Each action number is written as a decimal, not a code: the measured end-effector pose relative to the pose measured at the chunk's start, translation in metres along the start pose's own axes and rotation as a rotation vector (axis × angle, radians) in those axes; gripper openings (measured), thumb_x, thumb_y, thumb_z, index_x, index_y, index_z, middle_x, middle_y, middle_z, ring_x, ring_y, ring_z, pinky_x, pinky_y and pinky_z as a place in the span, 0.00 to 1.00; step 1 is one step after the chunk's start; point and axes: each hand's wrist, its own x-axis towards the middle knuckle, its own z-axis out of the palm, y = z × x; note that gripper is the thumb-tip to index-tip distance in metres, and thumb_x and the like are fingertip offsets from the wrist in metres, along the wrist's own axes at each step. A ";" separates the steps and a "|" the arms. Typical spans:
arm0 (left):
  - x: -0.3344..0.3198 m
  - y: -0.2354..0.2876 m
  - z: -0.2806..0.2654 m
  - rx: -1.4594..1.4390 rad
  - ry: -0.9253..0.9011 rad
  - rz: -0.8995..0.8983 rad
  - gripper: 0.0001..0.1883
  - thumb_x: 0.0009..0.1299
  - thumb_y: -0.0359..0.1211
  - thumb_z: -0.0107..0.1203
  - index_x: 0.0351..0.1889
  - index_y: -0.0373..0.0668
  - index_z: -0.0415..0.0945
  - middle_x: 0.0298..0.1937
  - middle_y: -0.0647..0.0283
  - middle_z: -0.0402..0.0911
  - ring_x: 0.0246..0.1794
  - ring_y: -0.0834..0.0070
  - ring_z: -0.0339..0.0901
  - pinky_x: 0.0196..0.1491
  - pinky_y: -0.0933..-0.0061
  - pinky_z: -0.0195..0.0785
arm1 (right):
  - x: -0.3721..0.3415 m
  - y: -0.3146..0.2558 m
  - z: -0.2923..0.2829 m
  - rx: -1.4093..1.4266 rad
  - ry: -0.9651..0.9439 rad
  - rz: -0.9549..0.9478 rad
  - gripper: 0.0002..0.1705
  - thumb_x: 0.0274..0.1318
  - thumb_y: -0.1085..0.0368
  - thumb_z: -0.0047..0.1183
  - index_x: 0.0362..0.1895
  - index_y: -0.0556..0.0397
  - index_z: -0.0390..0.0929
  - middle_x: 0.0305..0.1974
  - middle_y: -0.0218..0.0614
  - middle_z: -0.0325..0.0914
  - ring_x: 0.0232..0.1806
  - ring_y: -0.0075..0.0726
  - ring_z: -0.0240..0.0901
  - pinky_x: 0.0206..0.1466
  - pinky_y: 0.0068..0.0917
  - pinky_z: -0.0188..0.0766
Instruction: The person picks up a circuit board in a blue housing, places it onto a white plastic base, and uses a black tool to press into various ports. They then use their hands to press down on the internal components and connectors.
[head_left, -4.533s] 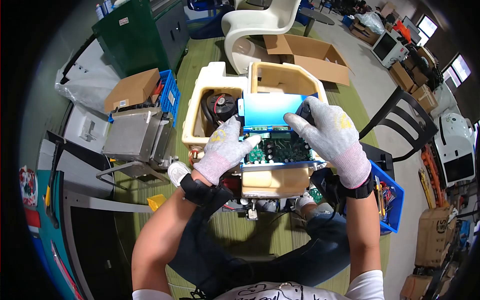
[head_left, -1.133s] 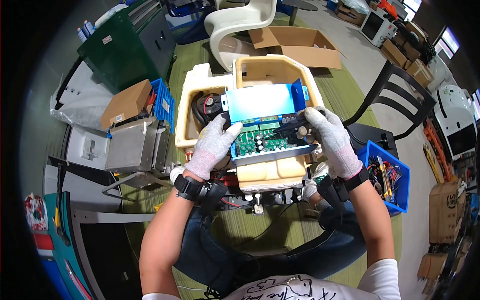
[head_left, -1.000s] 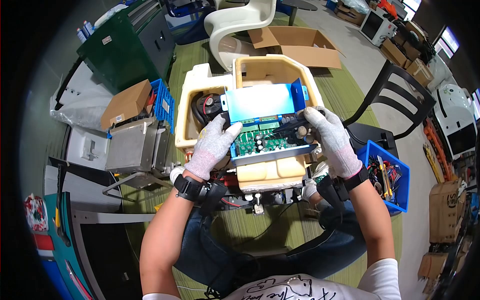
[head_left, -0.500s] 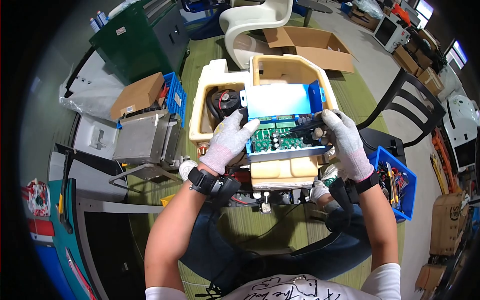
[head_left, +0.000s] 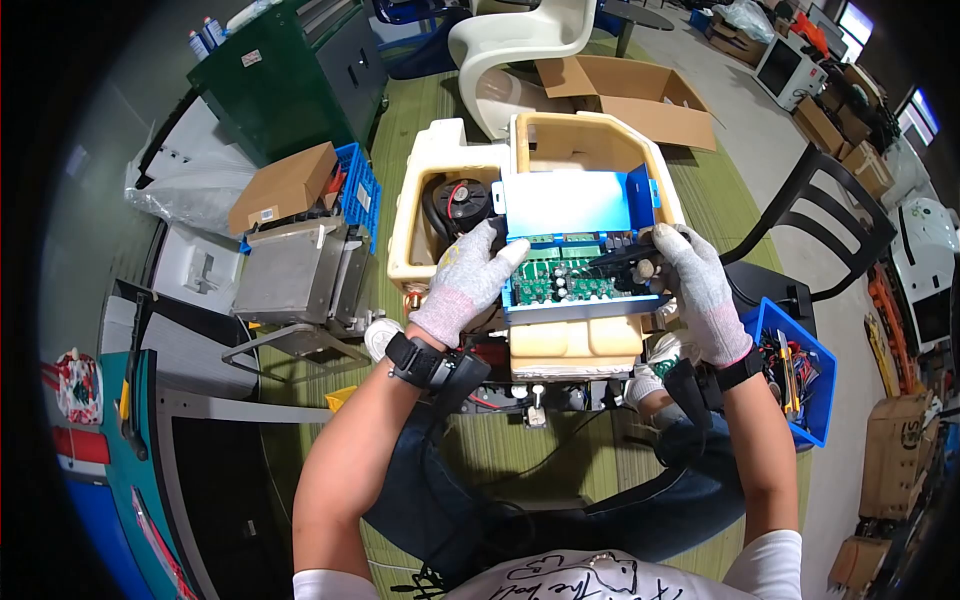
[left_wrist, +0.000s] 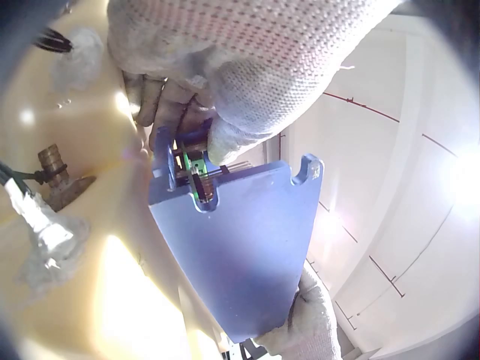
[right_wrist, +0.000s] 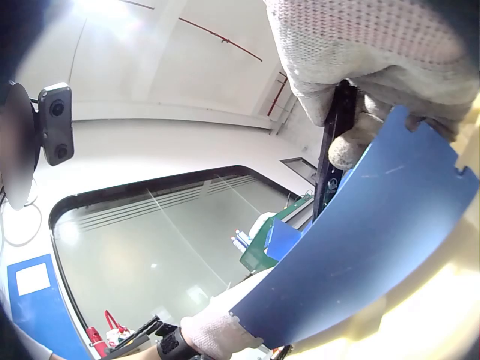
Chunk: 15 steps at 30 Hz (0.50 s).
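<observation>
The left hand [head_left: 463, 283] grips the left end of an opened blue case [head_left: 585, 313], while the right hand [head_left: 700, 290] pinches a black tool [right_wrist: 328, 161] over its right end. Between the hands, a straight front edge borders the crowded green circuit board [head_left: 568, 282]; beyond them come the smooth raised lid [head_left: 565, 203] and a cream housing's [head_left: 585, 148] roomy compartment.

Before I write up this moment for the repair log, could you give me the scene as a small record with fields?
Left hand: grips the left end of the blue case; left hand
Right hand: holds a black tool at the case's right end; right hand
Blue case: open, over the cream housing
In the case: green circuit board
Tool type: cannot tell
Beside the person's right leg: blue bin of tools and wires
Beyond the housing: white chair, open cardboard box
</observation>
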 end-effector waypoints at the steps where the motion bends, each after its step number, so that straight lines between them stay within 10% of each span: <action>1: -0.001 0.002 -0.001 0.003 -0.001 -0.002 0.22 0.64 0.45 0.52 0.51 0.41 0.72 0.46 0.50 0.78 0.48 0.55 0.74 0.50 0.60 0.65 | -0.002 -0.002 0.001 0.000 0.003 0.000 0.19 0.61 0.53 0.47 0.42 0.56 0.72 0.24 0.28 0.73 0.24 0.18 0.68 0.27 0.15 0.63; 15: -0.001 0.004 -0.002 0.016 -0.005 -0.004 0.23 0.64 0.46 0.52 0.52 0.41 0.72 0.47 0.49 0.77 0.48 0.53 0.73 0.51 0.59 0.65 | -0.002 -0.001 0.001 -0.003 -0.002 -0.008 0.18 0.61 0.52 0.47 0.42 0.55 0.72 0.24 0.27 0.73 0.24 0.18 0.68 0.27 0.15 0.63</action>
